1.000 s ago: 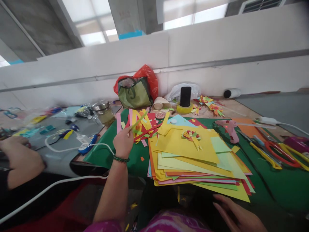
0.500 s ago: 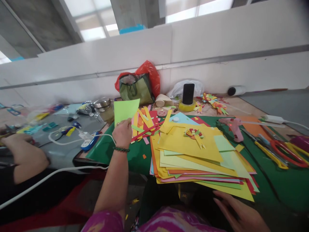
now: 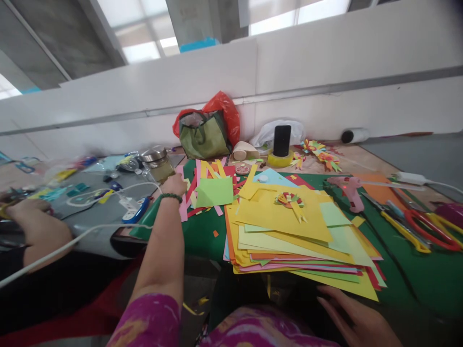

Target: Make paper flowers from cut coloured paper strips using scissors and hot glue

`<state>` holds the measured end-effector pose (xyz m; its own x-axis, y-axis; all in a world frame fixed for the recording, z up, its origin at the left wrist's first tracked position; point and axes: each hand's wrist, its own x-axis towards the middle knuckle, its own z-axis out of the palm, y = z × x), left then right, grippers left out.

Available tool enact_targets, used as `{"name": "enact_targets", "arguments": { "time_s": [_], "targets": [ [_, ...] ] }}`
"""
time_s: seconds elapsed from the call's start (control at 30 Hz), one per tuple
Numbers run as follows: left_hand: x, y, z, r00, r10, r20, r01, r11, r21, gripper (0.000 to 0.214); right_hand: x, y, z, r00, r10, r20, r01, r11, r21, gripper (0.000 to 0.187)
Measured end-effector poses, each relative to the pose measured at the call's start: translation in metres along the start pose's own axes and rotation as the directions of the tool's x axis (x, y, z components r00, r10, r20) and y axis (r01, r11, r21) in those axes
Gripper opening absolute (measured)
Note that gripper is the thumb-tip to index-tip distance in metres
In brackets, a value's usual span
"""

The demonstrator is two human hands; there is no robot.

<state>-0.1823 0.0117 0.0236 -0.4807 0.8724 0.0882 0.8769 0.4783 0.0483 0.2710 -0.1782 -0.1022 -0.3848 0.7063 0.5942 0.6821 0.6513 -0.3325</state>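
My left hand point(image 3: 175, 185) is stretched out over the left end of a heap of coloured paper strips point(image 3: 202, 176), beside a pink strip. I see only its back, so its fingers are hidden. A light green sheet point(image 3: 216, 192) lies flat on the strips just right of that hand, apart from it. My right hand point(image 3: 356, 320) rests low at the near edge of the green mat point(image 3: 197, 231), fingers spread, holding nothing. It is just below a thick stack of coloured paper point(image 3: 289, 231) with a small paper rosette point(image 3: 289, 200) on top.
A pink glue gun point(image 3: 347, 190), scissors point(image 3: 427, 226) and an orange sheet lie at the right. A glass jar point(image 3: 156, 164), a red and green bag point(image 3: 206, 127) and a phone on a tape roll point(image 3: 281, 144) stand behind. Another person's hand point(image 3: 32, 226) works at the left by white cables.
My left hand held the light green sheet up, then moved forward and down; the sheet now lies on the strips, out of the hand. My right hand has barely moved.
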Motion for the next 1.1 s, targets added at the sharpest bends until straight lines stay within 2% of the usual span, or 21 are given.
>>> {"name": "enact_targets", "arguments": {
  "time_s": [0.1, 0.23, 0.4, 0.6, 0.73, 0.8, 0.97, 1.0, 1.07, 1.1],
  "targets": [
    [0.02, -0.001, 0.001, 0.998, 0.026, 0.065, -0.027, 1.0, 0.01, 0.051, -0.004, 0.0, 0.002, 0.999, 0.038, 0.027, -0.039, 0.999, 0.004, 0.029],
    [0.031, 0.001, 0.005, 0.993, 0.029, 0.113, -0.033, 0.999, 0.04, 0.055, -0.012, 0.0, 0.0, 0.992, 0.109, 0.068, -0.109, 0.994, -0.001, 0.027],
    [0.037, 0.002, 0.009, 0.986, 0.053, 0.157, -0.063, 0.996, 0.056, 0.025, -0.014, -0.002, -0.005, 0.973, 0.202, 0.109, -0.202, 0.979, -0.013, 0.029],
    [0.03, 0.004, -0.004, 0.998, 0.016, 0.055, -0.016, 1.0, -0.004, 0.044, -0.013, -0.004, -0.005, 0.976, 0.194, 0.103, -0.193, 0.981, -0.012, 0.029],
    [0.022, 0.005, -0.021, 0.987, -0.043, -0.155, 0.025, 0.993, -0.12, 0.039, -0.014, -0.004, -0.004, 0.973, 0.2, 0.114, -0.202, 0.979, 0.003, 0.028],
    [0.02, 0.006, -0.027, 0.973, -0.065, -0.22, 0.029, 0.986, -0.164, 0.042, -0.014, -0.003, -0.004, 0.974, 0.196, 0.115, -0.198, 0.98, 0.007, 0.028],
    [0.018, 0.009, -0.023, 0.986, -0.006, -0.167, -0.013, 0.993, -0.115, 0.073, -0.015, -0.001, -0.005, 0.985, 0.149, 0.092, -0.15, 0.989, 0.008, 0.029],
    [0.018, 0.01, -0.021, 0.986, 0.01, -0.164, -0.027, 0.995, -0.101, 0.074, -0.016, 0.0, -0.005, 0.986, 0.14, 0.091, -0.142, 0.99, 0.01, 0.029],
    [0.018, 0.014, -0.016, 0.985, 0.057, -0.162, -0.071, 0.995, -0.077, 0.062, -0.018, 0.003, -0.004, 0.987, 0.128, 0.093, -0.13, 0.991, 0.016, 0.028],
    [0.017, 0.017, -0.014, 0.982, 0.138, -0.129, -0.143, 0.989, -0.03, 0.055, -0.02, 0.004, -0.003, 0.988, 0.125, 0.095, -0.127, 0.992, 0.021, 0.027]
  ]
}}
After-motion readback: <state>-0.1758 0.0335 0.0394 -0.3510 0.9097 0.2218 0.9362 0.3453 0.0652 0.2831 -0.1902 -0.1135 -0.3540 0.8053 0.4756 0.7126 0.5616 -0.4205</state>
